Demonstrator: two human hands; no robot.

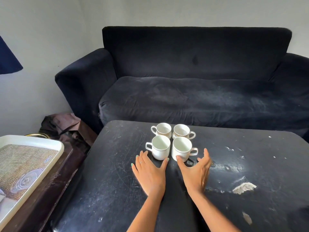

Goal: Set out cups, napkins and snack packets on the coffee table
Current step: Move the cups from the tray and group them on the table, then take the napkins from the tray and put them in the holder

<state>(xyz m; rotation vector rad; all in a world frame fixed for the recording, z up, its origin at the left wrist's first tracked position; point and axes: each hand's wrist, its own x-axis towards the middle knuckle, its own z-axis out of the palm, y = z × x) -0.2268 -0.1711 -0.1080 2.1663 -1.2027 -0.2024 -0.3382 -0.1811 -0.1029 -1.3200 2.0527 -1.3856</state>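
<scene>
We count four white cups (172, 141) on the desk (107, 173), just beyond our fingers. Left hand (150, 173) lies flat, fingers spread; right hand (195, 171) hovers, fingers loosely splayed, gripping nothing.

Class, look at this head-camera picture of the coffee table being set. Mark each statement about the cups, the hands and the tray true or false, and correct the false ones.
1. Four white cups stand in a two-by-two group on the coffee table. True.
2. The far left cup lies on its side. False: it stands upright, like the others.
3. The left hand lies open by the near left cup. True.
4. The right hand holds a napkin. False: it holds nothing, with fingers spread near the near right cup.
5. The tray sits on the sofa. False: it rests on a dark surface left of the table.
</scene>
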